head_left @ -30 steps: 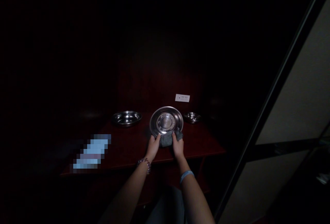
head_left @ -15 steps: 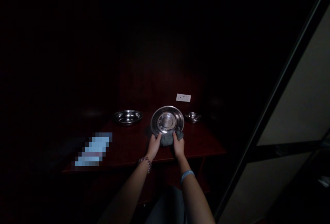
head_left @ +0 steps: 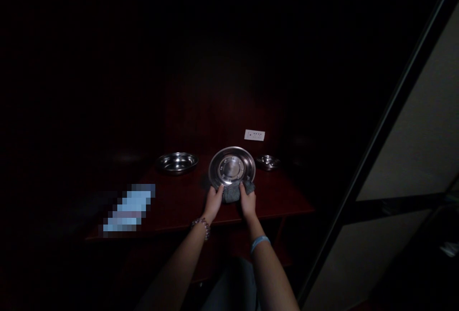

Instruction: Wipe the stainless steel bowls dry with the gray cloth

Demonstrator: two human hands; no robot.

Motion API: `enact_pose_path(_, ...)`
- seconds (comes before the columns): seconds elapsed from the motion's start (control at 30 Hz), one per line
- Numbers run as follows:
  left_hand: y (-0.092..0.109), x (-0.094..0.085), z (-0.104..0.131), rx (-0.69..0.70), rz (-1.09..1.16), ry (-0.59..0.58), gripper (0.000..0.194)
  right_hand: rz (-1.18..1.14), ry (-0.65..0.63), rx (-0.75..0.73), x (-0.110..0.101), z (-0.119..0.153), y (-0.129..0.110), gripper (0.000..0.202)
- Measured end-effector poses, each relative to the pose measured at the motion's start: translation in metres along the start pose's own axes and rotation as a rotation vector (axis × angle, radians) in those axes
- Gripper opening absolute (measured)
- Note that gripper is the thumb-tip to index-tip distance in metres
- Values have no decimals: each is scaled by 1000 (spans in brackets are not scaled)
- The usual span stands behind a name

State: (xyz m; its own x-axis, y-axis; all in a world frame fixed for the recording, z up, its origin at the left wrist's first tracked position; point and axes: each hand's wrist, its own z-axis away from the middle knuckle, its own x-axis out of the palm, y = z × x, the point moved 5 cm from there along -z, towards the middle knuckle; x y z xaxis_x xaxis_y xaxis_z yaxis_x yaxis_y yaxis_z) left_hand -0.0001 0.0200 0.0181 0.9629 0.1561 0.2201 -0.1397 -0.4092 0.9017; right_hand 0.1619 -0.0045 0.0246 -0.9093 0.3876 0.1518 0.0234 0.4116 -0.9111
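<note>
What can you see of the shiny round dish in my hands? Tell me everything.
The dish is round and silvery, apparently metal, with a shiny rim and a round central panel ringed by small marks. It is tilted up, marked face toward you, over the red table; whether it rests there is unclear. The left hand grips its lower left edge, and the right hand holds a gray cloth at its lower right.

Most fingers of my left hand [head_left: 214, 202] and right hand [head_left: 248, 201] are hidden behind the steel dish [head_left: 231, 166] and grey cloth [head_left: 231, 193], which covers part of the dish's lower rim. The bottom edge cuts off my forearms [head_left: 270, 268]; at lower left, coarse blocks blur a pale-blue shape [head_left: 129, 208] beyond recognition.
</note>
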Motion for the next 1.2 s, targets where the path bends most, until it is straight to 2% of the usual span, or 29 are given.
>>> enact_pose_path(1.03, -3, 0, -2, -5, 15, 1, 33, 14, -8, -13, 1, -1, 5, 42)
enact_pose_path(1.2, -2, 0, -1, -27, 33, 38, 30, 27, -16, -5, 0, -1, 3, 41)
